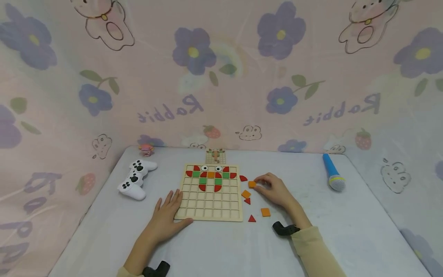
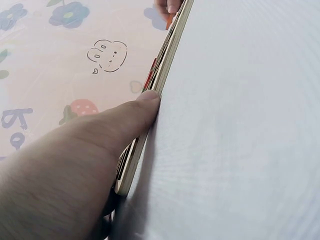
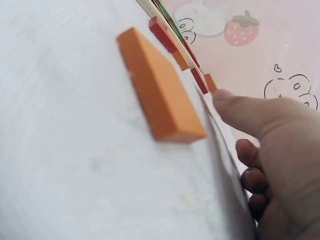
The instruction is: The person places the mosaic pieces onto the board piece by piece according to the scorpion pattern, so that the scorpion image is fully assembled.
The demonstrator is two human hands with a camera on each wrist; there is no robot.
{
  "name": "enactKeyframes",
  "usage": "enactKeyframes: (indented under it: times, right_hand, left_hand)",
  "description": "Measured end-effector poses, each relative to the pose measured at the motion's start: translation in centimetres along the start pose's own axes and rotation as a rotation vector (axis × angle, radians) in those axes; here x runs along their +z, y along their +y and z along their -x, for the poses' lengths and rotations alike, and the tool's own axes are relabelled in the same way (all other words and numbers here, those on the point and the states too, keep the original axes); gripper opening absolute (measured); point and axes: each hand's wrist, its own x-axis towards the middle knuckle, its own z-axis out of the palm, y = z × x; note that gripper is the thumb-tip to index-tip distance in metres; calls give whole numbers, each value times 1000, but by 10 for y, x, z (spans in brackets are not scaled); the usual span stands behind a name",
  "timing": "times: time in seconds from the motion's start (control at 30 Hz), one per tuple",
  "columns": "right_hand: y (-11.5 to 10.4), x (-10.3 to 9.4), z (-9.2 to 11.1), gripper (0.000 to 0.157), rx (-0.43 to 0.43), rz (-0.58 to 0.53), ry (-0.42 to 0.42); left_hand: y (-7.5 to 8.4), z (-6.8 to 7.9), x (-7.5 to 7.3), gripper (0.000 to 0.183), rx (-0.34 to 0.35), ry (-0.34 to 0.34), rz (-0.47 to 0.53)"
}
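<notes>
A wooden grid board [image 1: 211,206] lies flat on the table, its upper rows filled with red, green and orange pieces and two eye pieces. My left hand [image 1: 166,221] rests at the board's left corner with fingers spread; its thumb [image 2: 135,117] presses the near edge in the left wrist view. Just right of the board, my right hand [image 1: 275,189] pinches an orange square block [image 1: 252,184] between thumb and fingertips. Around it lie another orange square [image 1: 246,194], a third orange square [image 1: 265,212], red triangles [image 1: 252,219] and a red quarter-round piece [image 1: 243,178].
Behind the board is a small pattern card [image 1: 215,156]. On the left are a white game controller [image 1: 136,180] and a pink figurine [image 1: 146,149]. A blue toy microphone [image 1: 333,172] lies far right. Printed cloth [image 1: 235,107] hangs behind the table.
</notes>
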Motion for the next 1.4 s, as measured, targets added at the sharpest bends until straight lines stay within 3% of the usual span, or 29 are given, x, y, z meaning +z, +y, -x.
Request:
enactKeyframes:
  times: [0.27,0.67,1.03,1.4]
  right_hand:
    - [-16,-5,-9,23,74,-11,-26]
    - [-43,-4,-26,26,48,-42,0]
    - [-79,18,-42,27,53,-74,12]
    - [-115,57,-49,27,17,-144,18]
  left_hand:
    - [-1,3,0,107,-12,-5,8]
    - [-1,0,2,107,-12,-14,-5]
    - [-1,-1,1,107,-16,-16,-1]
    - [1,-1,-1,107,-10,-10,-1]
